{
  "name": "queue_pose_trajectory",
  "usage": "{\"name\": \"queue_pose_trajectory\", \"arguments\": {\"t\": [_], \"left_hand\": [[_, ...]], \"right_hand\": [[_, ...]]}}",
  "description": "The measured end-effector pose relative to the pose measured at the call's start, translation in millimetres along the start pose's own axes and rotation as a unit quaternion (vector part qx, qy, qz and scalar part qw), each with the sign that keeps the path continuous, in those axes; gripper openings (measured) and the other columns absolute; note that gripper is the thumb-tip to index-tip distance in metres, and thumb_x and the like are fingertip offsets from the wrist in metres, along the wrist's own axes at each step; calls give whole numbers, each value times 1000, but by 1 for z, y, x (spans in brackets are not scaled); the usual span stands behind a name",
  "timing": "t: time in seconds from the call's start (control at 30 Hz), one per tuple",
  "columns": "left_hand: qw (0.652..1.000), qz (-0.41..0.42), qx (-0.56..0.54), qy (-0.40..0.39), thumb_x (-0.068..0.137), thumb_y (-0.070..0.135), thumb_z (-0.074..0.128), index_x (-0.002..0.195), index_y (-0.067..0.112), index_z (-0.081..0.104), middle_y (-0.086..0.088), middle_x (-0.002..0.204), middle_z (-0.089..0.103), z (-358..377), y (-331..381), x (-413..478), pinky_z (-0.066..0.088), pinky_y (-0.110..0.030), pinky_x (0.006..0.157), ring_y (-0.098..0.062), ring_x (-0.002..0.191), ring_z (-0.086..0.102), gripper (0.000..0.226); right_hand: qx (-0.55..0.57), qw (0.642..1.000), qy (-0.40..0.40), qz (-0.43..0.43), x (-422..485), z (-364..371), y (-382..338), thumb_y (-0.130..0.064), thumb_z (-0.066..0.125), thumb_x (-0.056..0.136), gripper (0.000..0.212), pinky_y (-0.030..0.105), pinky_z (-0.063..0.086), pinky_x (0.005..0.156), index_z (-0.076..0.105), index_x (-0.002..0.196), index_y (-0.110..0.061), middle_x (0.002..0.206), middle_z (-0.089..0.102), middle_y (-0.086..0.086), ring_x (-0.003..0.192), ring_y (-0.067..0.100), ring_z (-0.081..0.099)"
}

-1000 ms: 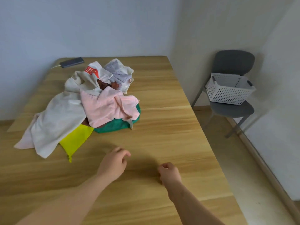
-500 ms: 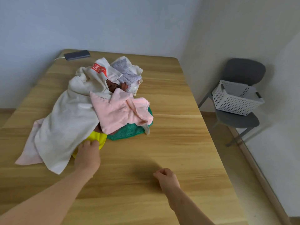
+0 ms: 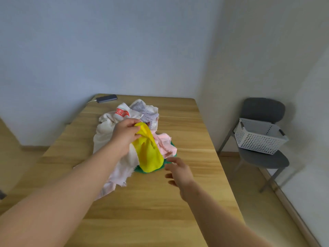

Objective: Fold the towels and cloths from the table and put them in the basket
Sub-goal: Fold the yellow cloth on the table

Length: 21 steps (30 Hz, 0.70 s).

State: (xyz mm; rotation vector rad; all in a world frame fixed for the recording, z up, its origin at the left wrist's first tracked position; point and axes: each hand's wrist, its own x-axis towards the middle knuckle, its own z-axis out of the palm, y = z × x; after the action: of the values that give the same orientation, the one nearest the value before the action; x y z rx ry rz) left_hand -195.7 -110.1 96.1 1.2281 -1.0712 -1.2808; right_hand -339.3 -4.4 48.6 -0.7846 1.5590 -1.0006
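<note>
Yellow cloth (image 3: 150, 154) pinched at its top in the curled left hand (image 3: 124, 134), hanging over the pile on the table (image 3: 187, 202). Right hand (image 3: 179, 172) spread, empty, near its lower end. Red print (image 3: 122, 112) on the white towel (image 3: 105, 138), unreadable. Basket (image 3: 258, 139) on the chair (image 3: 263, 107), well apart.

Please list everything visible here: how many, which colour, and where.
table: 1, wood, centre
towel: 1, white, on table, leftmost
yellow cloth: 1, yellow, held up over the others
pink cloth: 1, pink, right of towel
green cloth: 1, green, under pink cloth
lilac cloth: 1, lilac, farthest back
phone: 1, dark, table's far-left corner
chair: 1, grey, right, by wall
basket: 1, white, on chair
left grip: 1, bare, holding yellow cloth
right grip: 1, bare, open, near yellow cloth
</note>
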Motion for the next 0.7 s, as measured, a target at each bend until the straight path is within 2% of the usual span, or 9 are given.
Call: {"name": "queue_pose_trajectory", "arguments": {"t": [0.07, 0.13, 0.23, 0.33, 0.4, 0.47, 0.5, 0.6, 0.7], "left_hand": [[996, 20, -83, -19, 89, -12, 46, 79, 15, 53, -3, 78, 52, 16, 40, -16, 51, -23, 66, -16, 76, 55, 29], [987, 43, -142, -62, 89, -13, 43, 81, 14, 52, -6, 75, 52, 32, 75, -37, 51, -28, 72, -16, 70, 55, 30], [965, 64, -212, -139, 91, -11, 41, 85, 15, 53, -4, 60, 60, 53, 118, -66, 57, -29, 66, -14, 61, 61, 29], [941, 70, -263, -202, 93, -8, 37, 86, 15, 55, -2, 55, 60, 66, 150, -88, 55, -24, 53, -12, 52, 62, 30], [935, 84, -261, -226, 93, -7, 36, 85, 15, 56, -2, 58, 57, 73, 163, -98, 51, -22, 50, -11, 49, 59, 31], [951, 113, -187, -219, 92, -8, 35, 84, 16, 56, -2, 63, 53, 81, 165, -104, 45, -20, 50, -11, 51, 54, 33], [964, 126, -124, -199, 91, -8, 35, 83, 17, 57, -2, 65, 52, 86, 162, -106, 42, -19, 51, -11, 54, 51, 34], [979, 139, 64, -136, 88, -9, 40, 75, 20, 59, -3, 69, 53, 90, 141, -108, 39, -21, 53, -14, 59, 47, 37], [964, 158, 171, -125, 87, -2, 50, 72, 23, 63, -5, 77, 60, 80, 120, -111, 42, -27, 66, -18, 70, 52, 32]], "right_hand": [[19, 997, -27, -66, -10, -2, -30, -12, 54, 89, 35, 24, 39, 62, 50, 123, -22, 101, 56, 1, 71, 12, 52], [53, 988, -51, -136, -21, -7, -55, -15, 61, 85, 52, 27, 43, 69, 42, 133, -24, 113, 56, 1, 85, 15, 56], [66, 974, -22, -217, -38, -25, -87, -21, 71, 74, 79, 38, 47, 93, 31, 141, -30, 131, 45, 0, 117, 21, 52], [4, 957, 30, -290, -54, -49, -108, -8, 66, 82, 67, 41, 51, 94, 37, 139, -26, 126, 52, 3, 112, 22, 55], [-90, 941, 110, -308, -64, -67, -115, -8, 60, 83, 38, 38, 54, 82, 55, 118, -23, 100, 60, 0, 94, 21, 59], [-153, 924, 179, -301, -74, -83, -115, -11, 55, 85, 10, 29, 45, 65, 62, 91, -17, 78, 58, 1, 79, 21, 53], [-163, 920, 195, -299, -78, -91, -113, -13, 54, 87, 10, 28, 40, 62, 64, 88, -12, 76, 58, 4, 77, 21, 51], [-171, 923, 197, -284, -92, -109, -104, -17, 51, 92, 17, 28, 35, 62, 65, 90, -6, 70, 54, 3, 74, 21, 49], [-181, 926, 173, -282, -109, -127, -95, -22, 51, 96, 21, 34, 45, 72, 67, 98, -8, 84, 63, 13, 82, 27, 55]]}}
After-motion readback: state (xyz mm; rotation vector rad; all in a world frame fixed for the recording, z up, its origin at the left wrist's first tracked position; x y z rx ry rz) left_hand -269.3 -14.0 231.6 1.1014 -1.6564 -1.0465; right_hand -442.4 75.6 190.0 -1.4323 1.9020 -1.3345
